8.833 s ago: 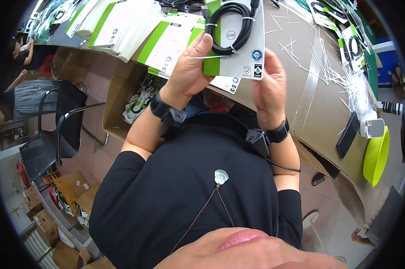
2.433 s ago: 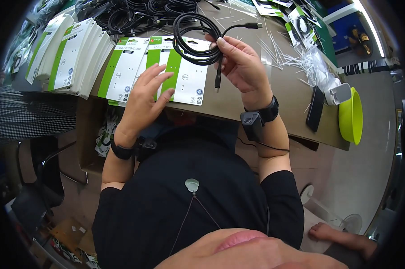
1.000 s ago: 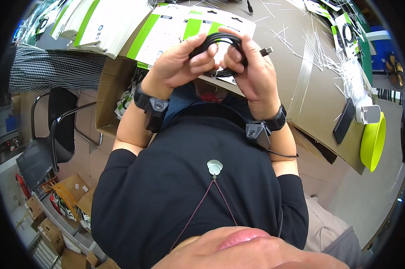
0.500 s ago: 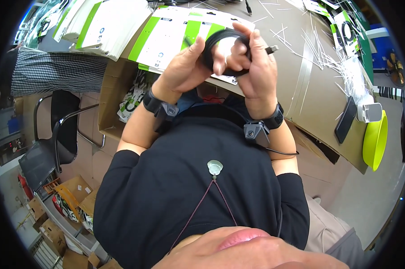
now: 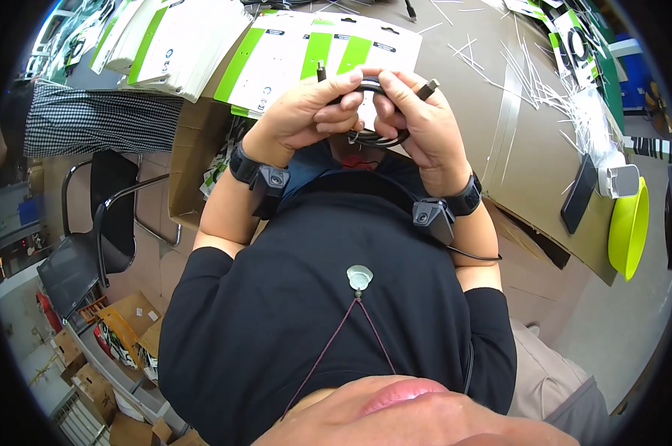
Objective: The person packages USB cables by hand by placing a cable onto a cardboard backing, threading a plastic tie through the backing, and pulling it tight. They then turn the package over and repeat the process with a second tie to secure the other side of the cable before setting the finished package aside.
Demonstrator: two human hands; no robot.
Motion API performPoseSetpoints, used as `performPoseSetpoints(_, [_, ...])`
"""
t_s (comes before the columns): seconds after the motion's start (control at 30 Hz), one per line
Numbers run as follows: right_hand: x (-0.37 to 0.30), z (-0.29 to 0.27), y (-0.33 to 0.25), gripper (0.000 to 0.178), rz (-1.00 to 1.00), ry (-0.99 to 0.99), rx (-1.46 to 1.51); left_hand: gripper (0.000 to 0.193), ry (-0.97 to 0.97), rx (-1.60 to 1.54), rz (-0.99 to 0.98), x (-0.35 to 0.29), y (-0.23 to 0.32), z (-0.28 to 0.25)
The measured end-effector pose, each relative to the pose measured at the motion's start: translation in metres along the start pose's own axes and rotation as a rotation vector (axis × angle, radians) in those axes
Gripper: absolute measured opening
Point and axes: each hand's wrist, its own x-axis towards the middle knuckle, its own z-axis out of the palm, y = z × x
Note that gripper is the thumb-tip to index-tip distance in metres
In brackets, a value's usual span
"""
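A coiled black cable [image 5: 384, 140] is held between my two hands, in front of the table's near edge. My left hand [image 5: 302, 115] is closed on the coil's left side, thumb along its top. On the other side, my right hand [image 5: 429, 130] pinches the coil between thumb and fingers. One cable plug [image 5: 321, 71] points up above the left hand, and another plug [image 5: 428, 89] sticks out past the right thumb. Fingers hide part of the loops. Just beyond the hands lie white-and-green packaging cards [image 5: 272, 63].
A thick stack of cards [image 5: 187, 52] is at the far left. White twist ties [image 5: 529, 82] lie scattered on the right, near a dark phone [image 5: 580, 195], a white case [image 5: 620, 181] and a yellow-green bowl [image 5: 628, 230]. A cardboard box [image 5: 191, 160] stands below the table's left edge.
The coil has tipped from a round face-on loop to a flatter angle and come slightly nearer me. My fingers have closed more tightly round it, and both plugs now show clearly.
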Motion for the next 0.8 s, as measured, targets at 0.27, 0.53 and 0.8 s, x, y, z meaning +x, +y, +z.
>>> performPoseSetpoints(0.27, [0.007,-0.003,0.022,0.036,-0.150,-0.021,0.477,0.038,-0.160,-0.112,0.079,0.007,-0.006,-0.005])
performPoseSetpoints(0.53, [-0.001,-0.004,0.005,0.031,-0.100,-0.029,0.082,0.036,-0.070,-0.014,-0.021,0.002,0.004,0.000])
performPoseSetpoints(0.8, [0.004,-0.003,0.017,0.026,-0.061,0.153,0.230,0.033,-0.022,0.125,-0.016,0.006,0.000,-0.001])
